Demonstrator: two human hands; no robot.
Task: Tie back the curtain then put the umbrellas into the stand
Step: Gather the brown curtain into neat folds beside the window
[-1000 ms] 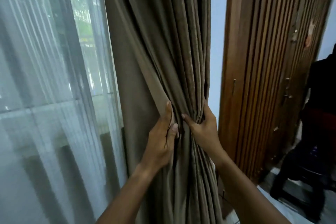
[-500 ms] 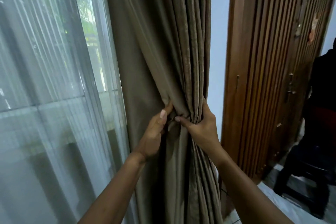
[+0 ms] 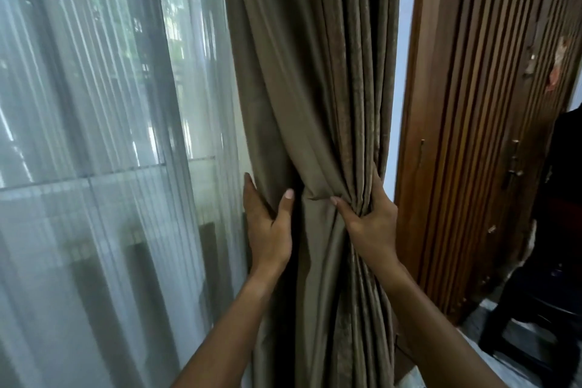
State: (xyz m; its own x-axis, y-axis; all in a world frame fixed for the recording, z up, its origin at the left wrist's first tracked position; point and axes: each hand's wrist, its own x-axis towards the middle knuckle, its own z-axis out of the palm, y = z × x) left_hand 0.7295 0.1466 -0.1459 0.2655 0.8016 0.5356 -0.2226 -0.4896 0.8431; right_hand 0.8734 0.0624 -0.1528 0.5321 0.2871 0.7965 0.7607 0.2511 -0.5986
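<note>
A heavy olive-brown curtain (image 3: 315, 79) hangs in thick folds down the middle of the head view. My right hand (image 3: 368, 224) is closed around the gathered folds at about waist height, pinching them into a bunch. My left hand (image 3: 267, 227) reaches around the curtain's left edge, fingers behind the fabric and thumb in front, spread apart. No tie-back cord, umbrella or stand shows in this view.
A sheer white curtain (image 3: 100, 151) covers the window on the left. A slatted wooden door (image 3: 482, 123) stands to the right of the curtain. A person in dark clothes (image 3: 563, 173) is at the far right edge, above a dark stool (image 3: 532, 327).
My left hand let go of the bunch near my right hand and moved left to the curtain's outer edge. My right hand kept its hold. The camera came closer.
</note>
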